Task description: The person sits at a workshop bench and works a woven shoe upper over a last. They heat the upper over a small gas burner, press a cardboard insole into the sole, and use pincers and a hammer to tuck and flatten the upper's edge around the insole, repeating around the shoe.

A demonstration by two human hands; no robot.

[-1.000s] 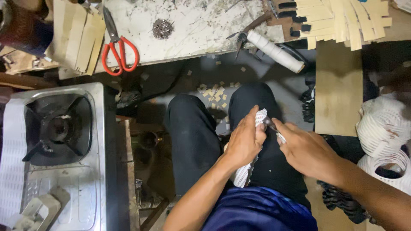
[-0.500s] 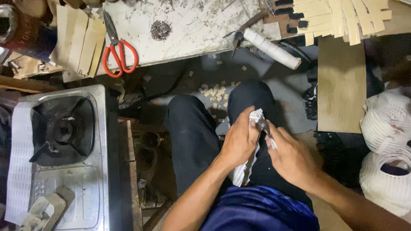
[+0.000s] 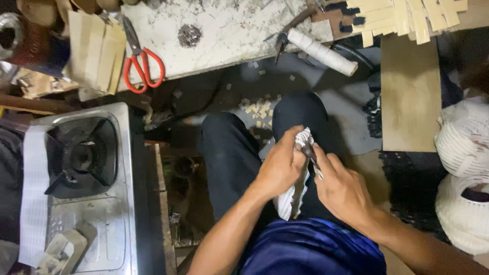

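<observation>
Left hand (image 3: 279,167): centre of the frame, over the right thigh of the seated person's dark trousers (image 3: 229,153); fingers curled and pressed onto a white ribbed cloth (image 3: 293,196), gripping its upper end.

Right hand (image 3: 342,188): just right of the left hand, touching it; thumb and fingers pinched on a thin dark tool (image 3: 309,153) whose tip lies against the cloth. What kind of tool it is cannot be told.

White ribbed cloth: bunched between the two hands at the top, loose end hanging down over the thigh toward the blue shirt (image 3: 310,249) at the lower centre.

Counter (image 3: 229,30): upper centre, pale and stained. On it: red-handled scissors (image 3: 142,63), upper left, blades pointing up; a small dark round wad (image 3: 189,34) beside them; a white roll (image 3: 322,52) lying aslant at its right edge.

Tan strips (image 3: 402,18): upper right corner, heaped.

Small tan chips (image 3: 257,109): scattered on the floor between counter and knees.

Gas stove (image 3: 81,158): left side, steel, one black burner.

White woven baskets (image 3: 463,178): right edge, two, one above the other.

Wooden board (image 3: 410,97): right, upright rectangle.
</observation>
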